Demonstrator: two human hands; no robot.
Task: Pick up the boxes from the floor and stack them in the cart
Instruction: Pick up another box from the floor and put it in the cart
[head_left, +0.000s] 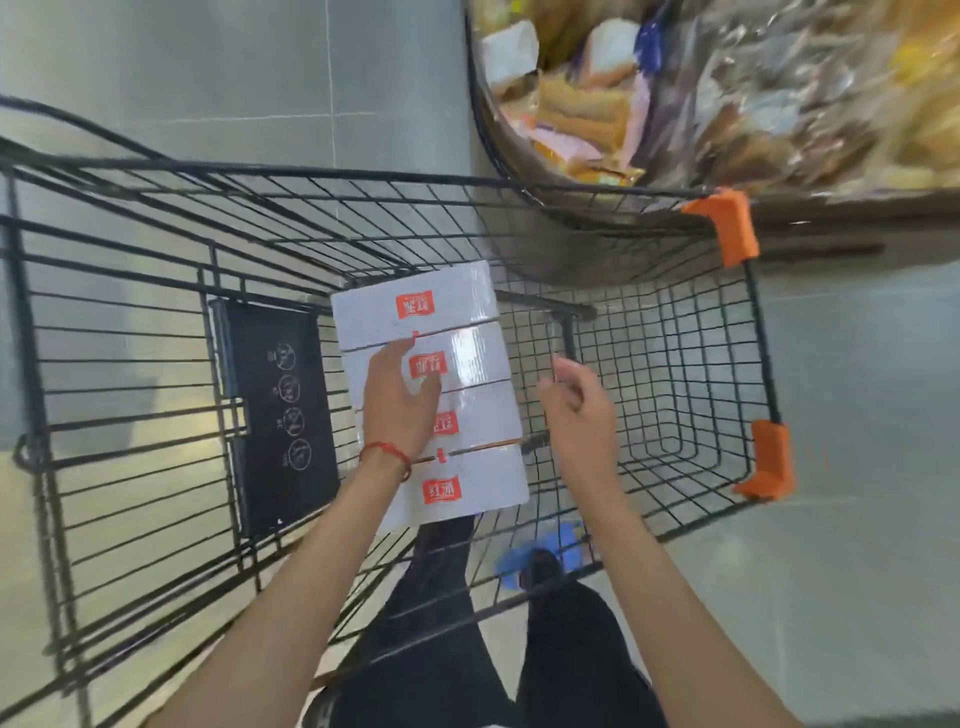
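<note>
L hand (400, 395) on boxes (467, 353), R hand (576, 410) beside edge.

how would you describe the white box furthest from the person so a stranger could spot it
Inside the black wire shopping cart, four white boxes with red labels lie in a row beside a black panel. The far white box ends that row, away from the person. Unlike the other three, neither the left hand nor its forearm covers it, so its red label shows whole.
</note>
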